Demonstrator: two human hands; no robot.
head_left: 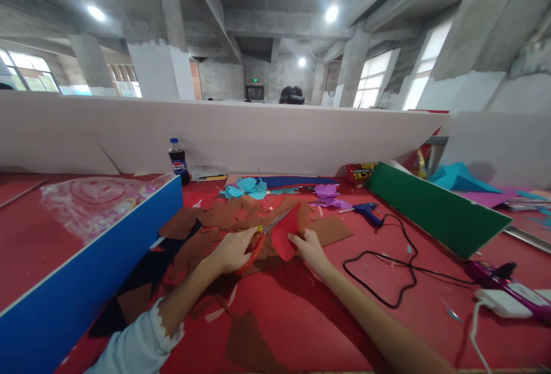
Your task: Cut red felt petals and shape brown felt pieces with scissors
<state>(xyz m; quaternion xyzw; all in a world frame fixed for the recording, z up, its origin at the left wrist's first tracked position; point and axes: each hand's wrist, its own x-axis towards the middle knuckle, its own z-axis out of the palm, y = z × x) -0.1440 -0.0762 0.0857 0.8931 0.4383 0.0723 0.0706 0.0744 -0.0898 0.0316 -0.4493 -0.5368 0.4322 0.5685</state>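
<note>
My left hand [235, 249] grips a pair of orange-handled scissors [257, 250], its blades pointing up and to the right. Those blades meet the left edge of a piece of red paper [286, 237]. Pinched at its right side, the red paper is held by my right hand [311, 249], thumb on top. Beneath and around both hands lie many brown paper scraps [193, 250], spread over the red tabletop [310, 328]. A larger brown sheet [331, 229] sits just behind my right hand.
A blue board [99, 253] stands at left, a green board [439, 207] at right. A blue glue gun [368, 212] trails a black cord [398, 299] towards a power strip [508, 299]. Behind are a cola bottle [178, 160], turquoise paper [245, 188] and purple paper [327, 191].
</note>
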